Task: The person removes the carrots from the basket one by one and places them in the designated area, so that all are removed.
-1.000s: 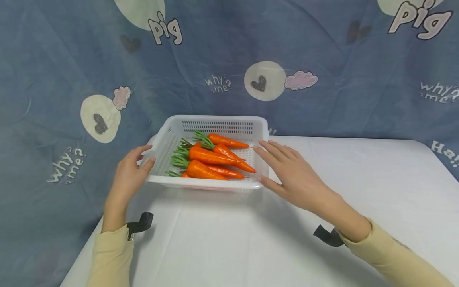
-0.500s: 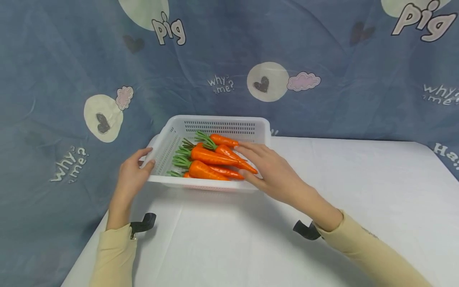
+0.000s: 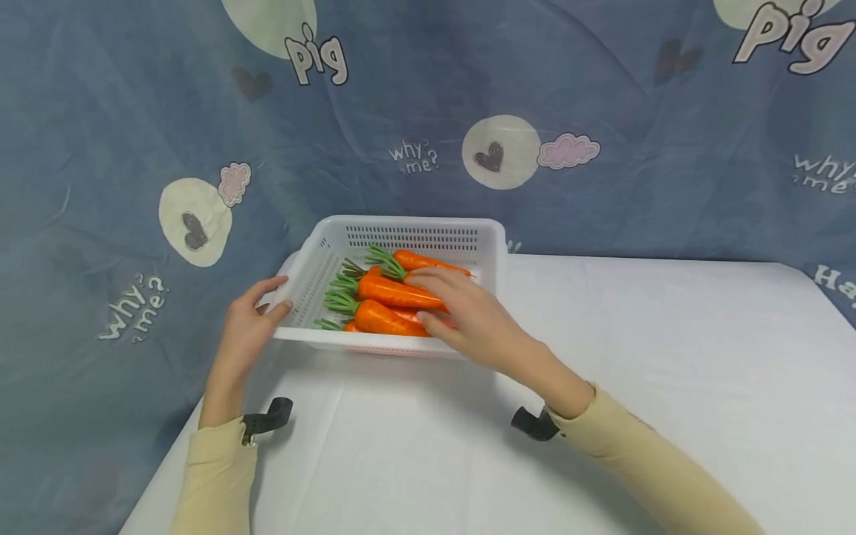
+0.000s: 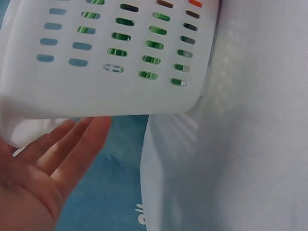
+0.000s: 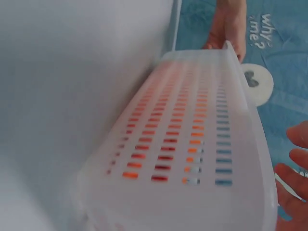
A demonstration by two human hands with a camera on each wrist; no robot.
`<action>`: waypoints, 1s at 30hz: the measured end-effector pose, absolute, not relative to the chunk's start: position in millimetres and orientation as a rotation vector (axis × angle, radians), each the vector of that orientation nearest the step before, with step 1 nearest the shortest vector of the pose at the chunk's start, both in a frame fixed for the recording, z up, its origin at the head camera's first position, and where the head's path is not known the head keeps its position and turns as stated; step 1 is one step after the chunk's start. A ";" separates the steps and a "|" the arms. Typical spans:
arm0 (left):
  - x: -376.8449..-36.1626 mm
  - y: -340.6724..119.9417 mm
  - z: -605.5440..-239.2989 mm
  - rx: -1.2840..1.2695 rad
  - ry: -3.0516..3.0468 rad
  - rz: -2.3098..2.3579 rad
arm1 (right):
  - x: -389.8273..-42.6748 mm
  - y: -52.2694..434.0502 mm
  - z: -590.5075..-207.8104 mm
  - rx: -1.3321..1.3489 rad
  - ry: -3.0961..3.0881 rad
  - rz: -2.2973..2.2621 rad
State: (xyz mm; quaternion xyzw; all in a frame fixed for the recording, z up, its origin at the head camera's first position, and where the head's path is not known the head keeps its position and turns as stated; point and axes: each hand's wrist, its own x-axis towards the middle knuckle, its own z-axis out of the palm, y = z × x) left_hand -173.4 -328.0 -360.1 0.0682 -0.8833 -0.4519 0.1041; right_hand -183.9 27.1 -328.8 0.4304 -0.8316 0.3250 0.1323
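A white slotted plastic basket (image 3: 491,249) holds several orange carrots (image 3: 388,319) with green tops, heaped toward its front. At the basket's left end, my left hand (image 3: 244,327) holds the rim with thumb and fingers. In the left wrist view its fingers (image 4: 79,149) reach under the rim beside the slotted end wall. My right hand (image 3: 471,319) is over the basket's right half, thumb and fingers apart and bent down over the carrots' tips. Its fingers (image 5: 293,197) show past the basket rim in the right wrist view. The hand hides part of the carrots.
The basket stands on a white-covered table (image 3: 635,357) near its back edge. A blue printed cloth (image 3: 401,89) hangs behind and to the left. Black straps stick out at both wrists, over cream sleeves (image 3: 642,453).
My right hand has moved left from outside the basket's right rim to over the carrots, its fingers bending downward. The left hand stays at the left rim.
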 end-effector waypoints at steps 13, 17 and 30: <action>-175.5 -335.3 -365.1 0.176 -2.580 -1.467 | -199.8 -7.4 -332.5 1.251 -2.613 1.221; -175.2 -335.6 -365.8 0.175 -2.562 -1.487 | -204.2 -16.2 -333.3 1.264 -2.661 1.243; -176.6 -334.1 -365.4 0.219 -2.552 -1.522 | -223.6 -30.1 -338.6 1.311 -2.832 1.283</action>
